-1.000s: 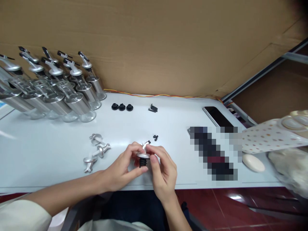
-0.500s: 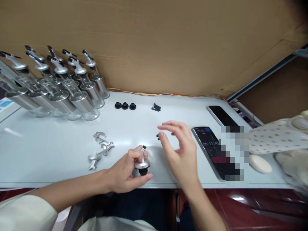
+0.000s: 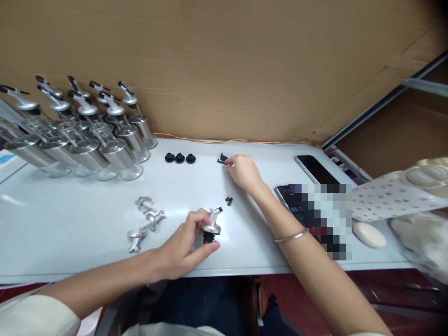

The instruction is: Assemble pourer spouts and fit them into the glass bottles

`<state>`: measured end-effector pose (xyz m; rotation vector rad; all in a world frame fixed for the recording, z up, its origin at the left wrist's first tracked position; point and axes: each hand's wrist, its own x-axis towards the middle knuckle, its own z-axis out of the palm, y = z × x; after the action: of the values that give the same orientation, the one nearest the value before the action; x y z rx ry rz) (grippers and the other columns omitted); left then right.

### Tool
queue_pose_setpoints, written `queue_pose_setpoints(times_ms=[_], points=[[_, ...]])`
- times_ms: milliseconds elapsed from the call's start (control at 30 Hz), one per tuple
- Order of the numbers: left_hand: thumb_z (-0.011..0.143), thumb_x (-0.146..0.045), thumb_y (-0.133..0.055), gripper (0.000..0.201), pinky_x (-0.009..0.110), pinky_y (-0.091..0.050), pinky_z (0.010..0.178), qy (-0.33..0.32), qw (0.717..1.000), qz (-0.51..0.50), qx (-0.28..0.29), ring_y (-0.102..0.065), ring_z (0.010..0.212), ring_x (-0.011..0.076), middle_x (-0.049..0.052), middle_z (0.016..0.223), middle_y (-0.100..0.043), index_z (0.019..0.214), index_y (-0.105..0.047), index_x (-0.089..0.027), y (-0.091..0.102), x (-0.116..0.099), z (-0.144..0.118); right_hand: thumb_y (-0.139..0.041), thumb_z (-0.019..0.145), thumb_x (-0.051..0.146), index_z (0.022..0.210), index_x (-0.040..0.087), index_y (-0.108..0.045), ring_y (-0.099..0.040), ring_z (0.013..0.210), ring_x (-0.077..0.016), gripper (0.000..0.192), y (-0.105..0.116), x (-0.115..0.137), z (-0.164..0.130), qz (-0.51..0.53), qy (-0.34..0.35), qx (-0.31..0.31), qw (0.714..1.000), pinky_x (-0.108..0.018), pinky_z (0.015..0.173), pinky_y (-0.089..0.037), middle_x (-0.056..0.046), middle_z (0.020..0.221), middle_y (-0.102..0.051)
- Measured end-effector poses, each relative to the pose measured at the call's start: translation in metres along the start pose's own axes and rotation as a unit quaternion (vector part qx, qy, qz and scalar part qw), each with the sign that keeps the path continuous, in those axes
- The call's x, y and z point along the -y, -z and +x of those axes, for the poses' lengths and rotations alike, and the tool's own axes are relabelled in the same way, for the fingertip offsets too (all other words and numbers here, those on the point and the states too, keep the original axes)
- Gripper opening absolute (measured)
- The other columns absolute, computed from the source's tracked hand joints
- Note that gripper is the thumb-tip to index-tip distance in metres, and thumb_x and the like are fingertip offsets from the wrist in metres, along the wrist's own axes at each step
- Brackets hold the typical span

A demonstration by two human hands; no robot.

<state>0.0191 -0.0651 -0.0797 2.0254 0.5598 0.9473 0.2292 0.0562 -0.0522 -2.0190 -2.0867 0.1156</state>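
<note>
My left hand (image 3: 187, 240) grips a bottle pourer (image 3: 211, 227), a silver spout with a black ribbed stopper below and a small black tip on top. It is held nearly upright above the front of the table. My right hand (image 3: 245, 172) reaches to the back, its thumb and finger closed at the small black flip levers (image 3: 222, 159); whether one is pinched is hidden by the fingers. Several tiny black caps (image 3: 229, 200) lie between the hands. Left of my left hand are three bare silver spouts (image 3: 151, 220). Three black rubber stoppers (image 3: 179, 158) sit in a row farther back.
Several glass bottles (image 3: 117, 151) with steel sleeves crowd the back left, many topped with pourers. On the right lie two phones (image 3: 317, 170), a white oval object (image 3: 369, 234), a dotted bag (image 3: 388, 198) and a clear plastic bag (image 3: 422, 238). A cardboard wall (image 3: 224, 70) stands behind.
My right hand has moved from near the tiny caps back to the black levers, its fingers closing. The pourer in my left hand has turned so its spout points right.
</note>
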Motion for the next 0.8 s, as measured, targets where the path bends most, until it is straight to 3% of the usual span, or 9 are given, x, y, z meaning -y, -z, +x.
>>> queue_pose_setpoints(times_ms=[133, 433, 667, 800], points=[[0.091, -0.019, -0.049, 0.026, 0.029, -0.041, 0.074, 0.014, 1.0, 0.001, 0.001, -0.047, 0.078, 0.0138, 0.003, 0.093, -0.045, 0.107, -0.029, -0.026, 0.0, 0.0, 0.0, -0.051, 0.091, 0.012, 0.112, 0.012, -0.071, -0.055, 0.105, -0.029, 0.03, -0.005, -0.003, 0.002, -0.005, 0.003, 0.005, 1.0, -0.032, 0.086, -0.04, -0.013, 0.11, -0.068], [0.092, -0.021, -0.049, 0.026, 0.027, -0.042, 0.071, 0.032, 0.999, -0.015, -0.003, -0.047, 0.078, 0.0132, 0.002, 0.095, -0.045, 0.108, -0.03, -0.027, 0.0, -0.003, 0.002, -0.051, 0.087, 0.004, 0.092, 0.011, -0.076, -0.055, 0.101, -0.0271, 0.026, -0.003, 0.006, -0.009, 0.014, 0.032, 0.009, 0.999, -0.031, 0.085, -0.041, -0.013, 0.102, -0.068], [0.093, -0.027, -0.051, 0.025, 0.029, -0.042, 0.077, 0.086, 0.995, -0.039, -0.012, -0.048, 0.089, 0.0156, 0.003, 0.099, -0.045, 0.108, -0.031, -0.026, 0.0, -0.001, -0.002, -0.053, 0.08, -0.004, 0.075, 0.013, -0.072, -0.059, 0.083, -0.0233, 0.026, -0.001, 0.036, -0.047, 0.028, 0.115, 0.036, 0.992, -0.029, 0.073, -0.042, -0.012, 0.08, -0.069], [0.094, -0.03, -0.049, 0.021, 0.028, -0.041, 0.075, 0.091, 0.991, -0.085, -0.047, -0.047, 0.082, 0.0135, 0.002, 0.098, -0.043, 0.11, -0.036, -0.025, 0.0, 0.0, -0.002, -0.054, 0.073, -0.009, 0.064, 0.016, -0.064, -0.056, 0.074, -0.0227, 0.029, 0.001, 0.049, -0.085, 0.03, 0.166, 0.051, 0.984, -0.031, 0.065, -0.042, -0.008, 0.073, -0.066]])
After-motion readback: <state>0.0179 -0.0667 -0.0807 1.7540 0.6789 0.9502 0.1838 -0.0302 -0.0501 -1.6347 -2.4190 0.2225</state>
